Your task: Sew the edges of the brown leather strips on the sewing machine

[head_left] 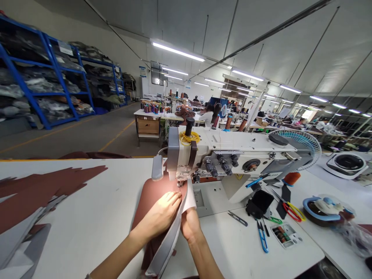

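A long, bright sewing room, with lamps in rows up high and far-off people at work at other tables, like the person in a white top (207, 118). Off to the left, tall blue metal shelves (43, 73) full of dark folded stuff, up and out of the way of the work. Close by, a wide white work table (87, 201), big enough for long pieces to lie flat. On its left side, cut brown pieces (40, 186), maybe left there for easy reach. In the middle, a white sewing machine (232, 155), with a round fan (299, 149) behind it and a coil of yellow cord (188, 137) on top. To the right, small tools in easy reach: thread snips (237, 218) and blue-handled scissors (262, 236). Right under the needle area, a brown leather piece (154, 197) with a pale strip (171, 236) along its edge, the two lying together in front of the machine. On the brown piece, the left hand (158, 215), fingers close together and flat, likely to keep the layers from sliding. Beside it, the right hand (190, 224), fingers partly hidden, seeming to pinch the pale strip and keep its edge lined up.
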Demonstrator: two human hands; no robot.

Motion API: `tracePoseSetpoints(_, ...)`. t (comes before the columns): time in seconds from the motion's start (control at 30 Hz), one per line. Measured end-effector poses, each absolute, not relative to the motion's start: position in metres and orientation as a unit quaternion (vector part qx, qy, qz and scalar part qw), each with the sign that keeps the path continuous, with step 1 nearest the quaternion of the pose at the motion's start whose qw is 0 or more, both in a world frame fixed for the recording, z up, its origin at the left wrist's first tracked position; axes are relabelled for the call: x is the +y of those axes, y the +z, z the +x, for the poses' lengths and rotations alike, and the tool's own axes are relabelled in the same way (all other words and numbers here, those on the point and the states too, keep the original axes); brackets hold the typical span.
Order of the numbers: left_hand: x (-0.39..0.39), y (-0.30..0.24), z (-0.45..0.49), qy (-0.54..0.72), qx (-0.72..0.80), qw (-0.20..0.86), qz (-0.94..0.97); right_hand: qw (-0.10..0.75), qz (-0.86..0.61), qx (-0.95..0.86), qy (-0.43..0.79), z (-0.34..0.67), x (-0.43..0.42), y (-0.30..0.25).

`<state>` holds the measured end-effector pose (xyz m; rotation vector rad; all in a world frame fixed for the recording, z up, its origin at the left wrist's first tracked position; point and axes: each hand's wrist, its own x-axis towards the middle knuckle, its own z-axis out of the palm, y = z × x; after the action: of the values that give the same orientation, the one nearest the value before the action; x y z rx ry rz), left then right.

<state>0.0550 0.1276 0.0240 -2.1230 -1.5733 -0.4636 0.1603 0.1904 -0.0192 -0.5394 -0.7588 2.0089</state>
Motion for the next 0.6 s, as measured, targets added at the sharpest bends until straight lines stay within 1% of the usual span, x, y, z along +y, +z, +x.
tracePoseSetpoints(0.1, 0.127, 0.023, 0.056, -0.162, -0.584, 0.227, -0.762, 0.443, -0.215, -0.264, 0.829, 0.162, 0.189, -0.013)
tracePoseSetpoints(0.37, 0.124, 0.028, 0.054, -0.133, -0.569, 0.233, -0.778, 0.424, -0.190, -0.249, 0.850, 0.166, 0.187, -0.007)
tracePoseSetpoints(0.6, 0.121, 0.029, 0.051, -0.125, -0.560, 0.220, -0.789, 0.406, -0.241, -0.256, 0.844, 0.167, 0.189, -0.014)
